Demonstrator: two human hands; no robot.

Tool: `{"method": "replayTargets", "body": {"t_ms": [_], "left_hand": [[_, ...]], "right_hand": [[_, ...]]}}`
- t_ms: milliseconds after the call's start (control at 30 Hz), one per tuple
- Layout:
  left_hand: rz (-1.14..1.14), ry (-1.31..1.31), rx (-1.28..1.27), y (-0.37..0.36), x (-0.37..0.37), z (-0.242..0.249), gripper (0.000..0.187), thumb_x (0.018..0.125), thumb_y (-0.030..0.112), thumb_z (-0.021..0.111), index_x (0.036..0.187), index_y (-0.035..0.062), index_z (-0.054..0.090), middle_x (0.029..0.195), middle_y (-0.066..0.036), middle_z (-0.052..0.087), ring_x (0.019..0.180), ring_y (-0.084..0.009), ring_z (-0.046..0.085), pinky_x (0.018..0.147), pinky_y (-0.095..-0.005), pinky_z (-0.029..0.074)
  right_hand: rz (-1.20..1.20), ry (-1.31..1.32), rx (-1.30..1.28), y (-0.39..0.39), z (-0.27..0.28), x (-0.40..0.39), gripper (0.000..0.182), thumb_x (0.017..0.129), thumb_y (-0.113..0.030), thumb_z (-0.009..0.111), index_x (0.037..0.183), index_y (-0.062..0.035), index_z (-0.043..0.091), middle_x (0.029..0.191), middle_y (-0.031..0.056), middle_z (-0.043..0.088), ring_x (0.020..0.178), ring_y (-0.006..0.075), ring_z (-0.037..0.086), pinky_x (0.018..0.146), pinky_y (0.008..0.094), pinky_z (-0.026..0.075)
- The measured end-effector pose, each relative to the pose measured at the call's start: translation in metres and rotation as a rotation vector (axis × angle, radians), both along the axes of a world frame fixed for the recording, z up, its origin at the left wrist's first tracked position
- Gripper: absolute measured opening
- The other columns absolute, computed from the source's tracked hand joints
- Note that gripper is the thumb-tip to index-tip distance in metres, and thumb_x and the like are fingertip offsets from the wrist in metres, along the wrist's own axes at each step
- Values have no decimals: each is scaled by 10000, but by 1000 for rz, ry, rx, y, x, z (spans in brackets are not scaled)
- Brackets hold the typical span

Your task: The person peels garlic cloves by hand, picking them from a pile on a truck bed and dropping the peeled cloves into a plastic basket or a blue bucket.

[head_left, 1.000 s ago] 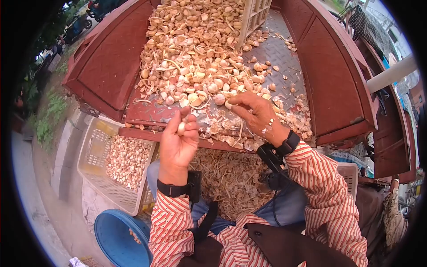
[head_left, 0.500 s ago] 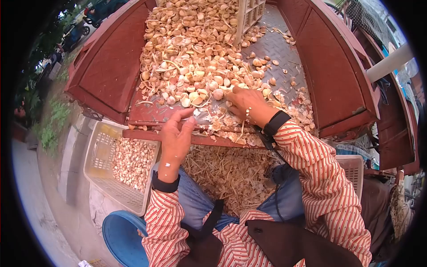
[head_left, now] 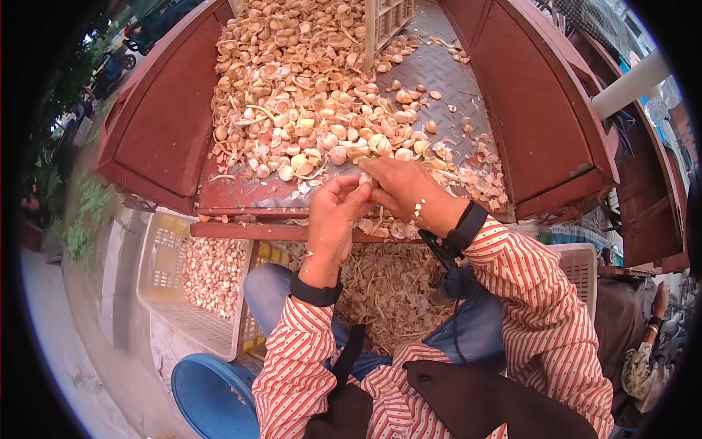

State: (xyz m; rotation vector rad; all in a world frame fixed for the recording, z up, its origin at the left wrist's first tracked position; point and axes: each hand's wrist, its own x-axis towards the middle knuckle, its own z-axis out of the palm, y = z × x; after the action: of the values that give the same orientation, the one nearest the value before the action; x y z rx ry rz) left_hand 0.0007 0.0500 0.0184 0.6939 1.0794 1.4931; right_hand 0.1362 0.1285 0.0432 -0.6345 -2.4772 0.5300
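My two hands meet at the front edge of the cart bed. A pale garlic clove (head_left: 365, 178) sits between their fingertips, partly hidden by them. My left hand (head_left: 333, 223) pinches it with thumb and fingers from the left. From the other side my right hand (head_left: 413, 192) closes on it, its fingers bent and partly overlapping. Bits of skin stick to both hands. Just beyond them lies a large heap of garlic cloves and husks (head_left: 292, 91), with a rounder purplish piece (head_left: 337, 154) near its front edge.
Red side panels (head_left: 545, 110) flank the metal bed (head_left: 439, 69), where a slatted crate (head_left: 387, 29) stands. Below left are a plastic basket (head_left: 164, 282) of cloves (head_left: 212, 274) and a blue tub (head_left: 201, 399). Dry stalks and skins (head_left: 395, 293) lie between my knees. Another person's arm (head_left: 651, 333) shows far right.
My left hand has moved right and up to meet my right hand and now grips the clove. My right hand has drawn back slightly from the heap. The camera view has shifted a little.
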Motion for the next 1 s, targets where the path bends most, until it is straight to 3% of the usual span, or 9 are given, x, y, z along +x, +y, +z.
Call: {"method": "replayTargets", "body": {"t_ms": [300,467,567,667,700,833,867,933,1000], "left_hand": [[-18,250,83,-11,3,0,148,891,155,560,963,27,579,777,-1,614,644,-43,543,579,-152,422],[24,92,11,-18,4,1,225,937,214,480,1002,18,569,736,8,562,596,-45,468,523,-164,365],[21,-53,-4,-22,8,7,252,954,215,437,1036,15,566,707,20,529,585,-35,443,509,-158,364],[18,-103,-22,-24,10,8,276,961,218,421,1065,7,565,702,27,511,582,-31,430,493,-154,349],[21,-86,-31,-25,13,8,281,959,224,429,1068,3,564,703,27,508,580,-33,425,489,-155,337],[14,185,30,-28,27,5,254,961,218,430,1006,20,583,696,41,489,565,-20,401,475,-145,307],[32,251,36,-28,28,3,249,961,216,429,993,24,585,695,43,487,564,-17,399,475,-143,304],[8,120,18,-32,31,5,236,961,209,428,1001,30,576,695,38,488,562,-14,390,459,-141,290],[-17,19,2,-33,32,7,240,961,207,428,1020,20,567,694,31,486,561,-14,388,452,-139,284]], "right_hand": [[182,89,-215,-5,6,10,212,832,-154,564,993,-16,549,750,188,594,716,368,592,610,388,468],[205,152,-443,-9,11,17,189,887,-124,507,1025,-3,554,748,180,596,675,314,601,605,353,469],[132,314,-839,-8,-8,19,187,908,-158,497,990,4,540,732,170,579,623,279,591,569,348,452],[46,228,-792,-12,7,23,217,924,-213,496,949,2,515,708,146,549,603,253,570,552,346,435],[61,173,-440,-17,14,23,244,911,-257,513,876,-18,481,690,145,531,617,283,560,550,371,433],[9,25,-103,-26,6,19,255,872,-269,532,792,-40,453,700,177,545,710,354,572,581,419,438],[11,28,-84,-26,5,19,247,871,-257,532,791,-36,457,687,177,541,697,355,573,575,418,437],[20,32,-58,-26,2,21,232,868,-235,532,789,-28,464,662,175,534,672,355,575,565,416,435],[51,133,-187,-24,-2,23,237,869,-226,531,766,-18,478,633,174,524,636,358,570,547,416,432]]}}
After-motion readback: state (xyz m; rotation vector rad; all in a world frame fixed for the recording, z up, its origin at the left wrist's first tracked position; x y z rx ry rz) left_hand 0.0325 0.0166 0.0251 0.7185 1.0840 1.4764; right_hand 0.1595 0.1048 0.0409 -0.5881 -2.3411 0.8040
